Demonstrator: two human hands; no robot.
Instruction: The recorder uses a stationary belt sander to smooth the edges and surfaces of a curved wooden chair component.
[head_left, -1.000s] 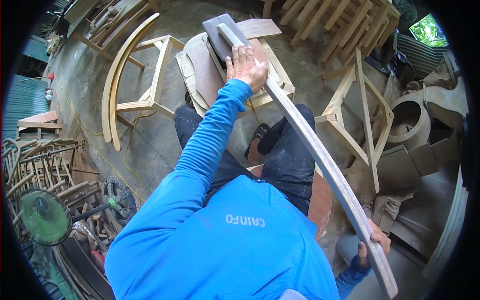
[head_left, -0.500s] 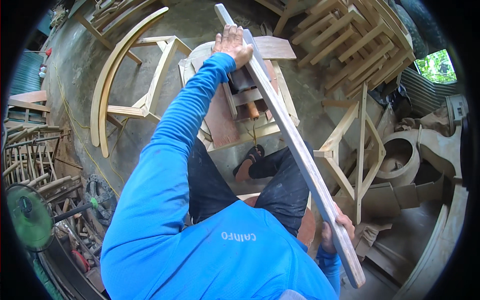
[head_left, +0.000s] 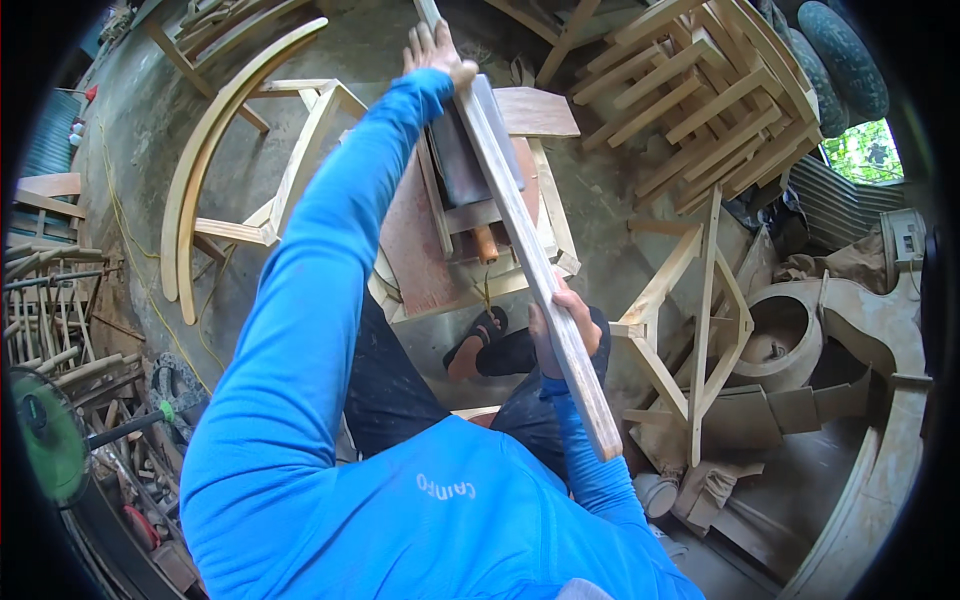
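A long pale wooden strip (head_left: 520, 220) runs from the top centre down to the lower right. My left hand (head_left: 437, 55), at the end of a blue sleeve, presses flat on its far part. My right hand (head_left: 566, 330) grips the strip near its near end. The strip lies across a grey planer-like machine (head_left: 465, 165) that sits on a low wooden stand (head_left: 430, 250). Below the stand my foot in a sandal (head_left: 478, 345) shows.
Curved wooden arches (head_left: 205, 165) and a frame lie on the concrete at the left. Stacked chair frames (head_left: 690, 100) fill the upper right. Wooden frame parts (head_left: 700, 320) and curved furniture pieces (head_left: 860, 340) stand at the right. A green fan (head_left: 45, 440) is at the lower left.
The strip has slid forward across the machine, away from me. My left hand moved farther up with it, and my right hand came up toward the stand.
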